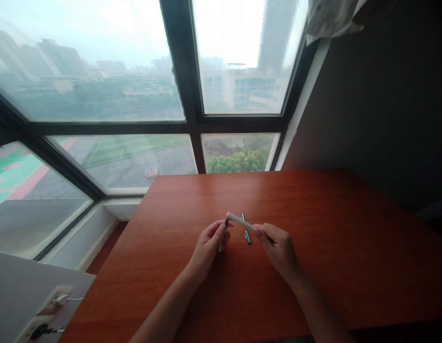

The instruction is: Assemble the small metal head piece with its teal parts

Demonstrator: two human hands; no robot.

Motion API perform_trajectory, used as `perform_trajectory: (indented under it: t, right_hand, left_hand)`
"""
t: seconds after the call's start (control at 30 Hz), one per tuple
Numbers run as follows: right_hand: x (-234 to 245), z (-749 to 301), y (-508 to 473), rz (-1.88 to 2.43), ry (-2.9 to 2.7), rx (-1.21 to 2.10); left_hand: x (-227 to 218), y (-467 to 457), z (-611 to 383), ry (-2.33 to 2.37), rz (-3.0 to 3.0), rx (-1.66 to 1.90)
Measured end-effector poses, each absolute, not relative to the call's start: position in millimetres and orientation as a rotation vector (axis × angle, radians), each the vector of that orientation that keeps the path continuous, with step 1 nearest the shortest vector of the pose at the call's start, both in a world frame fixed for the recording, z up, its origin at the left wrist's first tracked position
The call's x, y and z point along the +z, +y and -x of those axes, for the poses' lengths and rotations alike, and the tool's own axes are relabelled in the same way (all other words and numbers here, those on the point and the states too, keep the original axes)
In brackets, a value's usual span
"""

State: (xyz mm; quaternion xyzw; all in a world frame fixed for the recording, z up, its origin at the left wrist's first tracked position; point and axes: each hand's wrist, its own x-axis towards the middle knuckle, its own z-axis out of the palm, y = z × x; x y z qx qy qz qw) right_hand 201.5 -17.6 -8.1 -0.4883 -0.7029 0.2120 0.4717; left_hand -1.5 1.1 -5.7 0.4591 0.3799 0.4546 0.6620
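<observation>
My right hand (276, 245) is closed around one end of a slim white handle (239, 220), which looks like a razor handle. Its far end slants up to the left and meets a narrow dark-and-white piece (226, 223) pinched upright in my left hand (209, 245). The white lower end of that piece shows under the left fingers; whether the two parts are joined cannot be told. Between my hands, on the tabletop, lie two small black strips with green lines, like razor cartridges: a nearer one (247, 237) and a farther one (242, 216), partly behind the white handle.
The reddish-brown wooden table (192, 200) stands against large dark-framed windows (192, 125). A dark wall (378, 95) rises on the right, with pale cloth (331, 21) hanging above. At lower left, plugs (62, 299) sit in wall sockets beside the table edge.
</observation>
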Motion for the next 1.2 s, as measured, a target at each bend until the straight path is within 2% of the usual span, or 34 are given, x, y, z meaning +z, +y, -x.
perform_trajectory:
  t: [0.6,1.2]
  right_hand:
    - [-6,-205,-17,1.221,-1.681,0.405]
    - [-5,-203,-18,1.178,-1.714,0.493]
  left_hand:
    - [4,1,2,0.833,-0.874,1.083]
    - [-1,3,3,0.88,-0.998,1.005]
